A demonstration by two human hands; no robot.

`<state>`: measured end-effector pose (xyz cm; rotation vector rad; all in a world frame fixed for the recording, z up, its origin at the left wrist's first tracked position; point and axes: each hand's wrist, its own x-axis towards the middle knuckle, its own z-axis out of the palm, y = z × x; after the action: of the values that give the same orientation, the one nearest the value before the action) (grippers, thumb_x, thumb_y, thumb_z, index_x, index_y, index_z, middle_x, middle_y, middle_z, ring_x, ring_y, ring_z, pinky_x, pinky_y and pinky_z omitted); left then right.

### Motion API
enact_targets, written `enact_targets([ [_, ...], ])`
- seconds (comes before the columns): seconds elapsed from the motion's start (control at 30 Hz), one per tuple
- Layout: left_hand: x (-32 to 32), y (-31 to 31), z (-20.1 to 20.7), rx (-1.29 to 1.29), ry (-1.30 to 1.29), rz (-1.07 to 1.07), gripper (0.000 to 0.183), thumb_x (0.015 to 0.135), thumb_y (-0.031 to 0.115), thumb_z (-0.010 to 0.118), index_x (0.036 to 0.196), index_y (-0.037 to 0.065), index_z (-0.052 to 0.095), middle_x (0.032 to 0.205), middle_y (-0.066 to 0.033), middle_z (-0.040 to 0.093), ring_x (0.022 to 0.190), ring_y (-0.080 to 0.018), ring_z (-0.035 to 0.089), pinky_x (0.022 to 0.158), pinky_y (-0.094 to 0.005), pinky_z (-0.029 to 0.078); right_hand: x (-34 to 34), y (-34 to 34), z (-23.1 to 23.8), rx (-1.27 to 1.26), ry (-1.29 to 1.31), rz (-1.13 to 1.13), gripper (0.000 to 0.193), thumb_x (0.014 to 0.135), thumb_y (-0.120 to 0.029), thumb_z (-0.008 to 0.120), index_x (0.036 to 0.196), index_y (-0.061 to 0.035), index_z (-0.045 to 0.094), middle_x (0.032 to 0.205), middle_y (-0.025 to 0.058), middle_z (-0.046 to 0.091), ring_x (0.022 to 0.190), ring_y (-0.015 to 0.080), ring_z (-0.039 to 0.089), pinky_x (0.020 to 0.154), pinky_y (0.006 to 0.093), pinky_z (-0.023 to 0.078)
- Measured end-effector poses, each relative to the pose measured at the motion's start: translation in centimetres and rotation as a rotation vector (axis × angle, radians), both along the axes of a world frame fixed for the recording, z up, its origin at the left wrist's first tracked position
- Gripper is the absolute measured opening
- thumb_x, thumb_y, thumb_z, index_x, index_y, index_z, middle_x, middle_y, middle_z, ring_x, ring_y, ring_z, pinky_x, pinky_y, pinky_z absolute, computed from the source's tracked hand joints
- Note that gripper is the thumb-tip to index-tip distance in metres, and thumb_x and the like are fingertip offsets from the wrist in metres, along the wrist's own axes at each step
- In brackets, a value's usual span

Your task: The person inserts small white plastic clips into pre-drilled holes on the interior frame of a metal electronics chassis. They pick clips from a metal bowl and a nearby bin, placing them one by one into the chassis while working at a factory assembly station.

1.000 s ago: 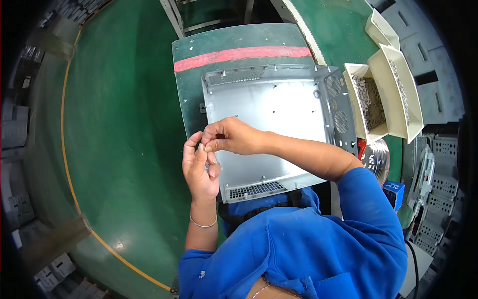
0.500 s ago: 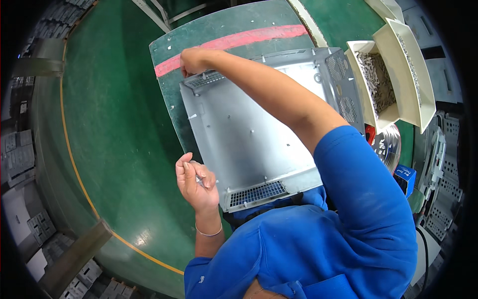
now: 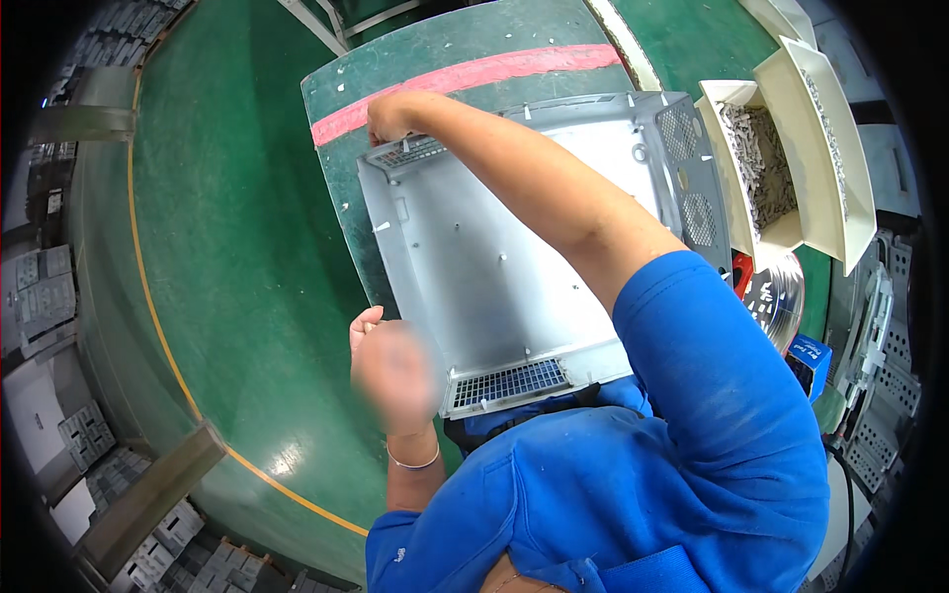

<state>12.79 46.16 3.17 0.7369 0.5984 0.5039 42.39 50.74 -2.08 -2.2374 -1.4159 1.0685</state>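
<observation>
A shallow grey metal case (image 3: pixel 484 282) lies in front of me, with mesh vents and small white pointed plugs standing along its edges. My right arm reaches across it. At the case's far left corner, beside a vent, my right hand (image 3: pixel 394 116) is closed, its fingertips mostly hidden behind the hand. My left hand (image 3: pixel 395 376) is raised just off the case's near left corner. Its fingers look curled, with the tips close together; most of the hand is blurred, and what it holds cannot be made out.
Under the case is a green worktop (image 3: pixel 465 35) with a red stripe (image 3: pixel 494 71). To the right stand a cream bin (image 3: pixel 707 104) of small pale plugs and a second cream bin (image 3: pixel 781 74). A clear-wrapped roll (image 3: pixel 788 287) and a blue box (image 3: pixel 813 356) are nearer me.
The whole view has shifted slightly. My right hand stays at the far left corner with its fingers tucked lower. My left hand has turned a little and is now blurred.
</observation>
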Motion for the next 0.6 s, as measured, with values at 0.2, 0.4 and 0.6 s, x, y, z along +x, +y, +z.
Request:
enact_targets([
  [0.2, 0.1, -0.1, 0.1, 0.023, -0.004, -0.006, 0.018, 0.088, 0.018, 0.037, 0.095, 0.004, 0.047, 0.057, -0.0004, 0.044, 0.038, -0.0034, 0.029, 0.033, -0.0161, 0.022, -0.1, -0.2, 0.1, 0.027, 0.071, -0.124, 0.024, 0.059, -0.005, 0.057, 0.081, -0.0084, 0.065, 0.073, 0.0090, 0.062, 0.064, 0.0201, 0.058, 0.056, 0.0344, 0.045],
  [0.4, 0.2, -0.2, 0.0, 0.032, 0.005, -0.006, 0.018, 0.088, 0.018, 0.037, 0.095, 0.004, 0.047, 0.057, -0.0003, 0.044, 0.038, -0.0032, 0.029, 0.033, -0.0160, 0.022, 0.4, 0.3, -1.1, 0.098, 0.039, -0.121, 0.021, 0.060, -0.004, 0.057, 0.079, -0.0070, 0.065, 0.072, 0.0090, 0.062, 0.063, 0.0201, 0.058, 0.056, 0.0344, 0.045],
  [0.6, 0.1, -0.1, 0.0, 0.030, 0.000, -0.013, 0.018, 0.088, 0.017, 0.037, 0.095, 0.004, 0.047, 0.058, -0.0004, 0.045, 0.038, -0.0033, 0.030, 0.032, -0.0160, 0.022, 0.2, 0.1, -0.8, 0.061, 0.052, -0.101, 0.022, 0.060, -0.006, 0.057, 0.080, -0.0071, 0.065, 0.073, 0.0106, 0.062, 0.064, 0.0215, 0.059, 0.057, 0.0352, 0.045],
])
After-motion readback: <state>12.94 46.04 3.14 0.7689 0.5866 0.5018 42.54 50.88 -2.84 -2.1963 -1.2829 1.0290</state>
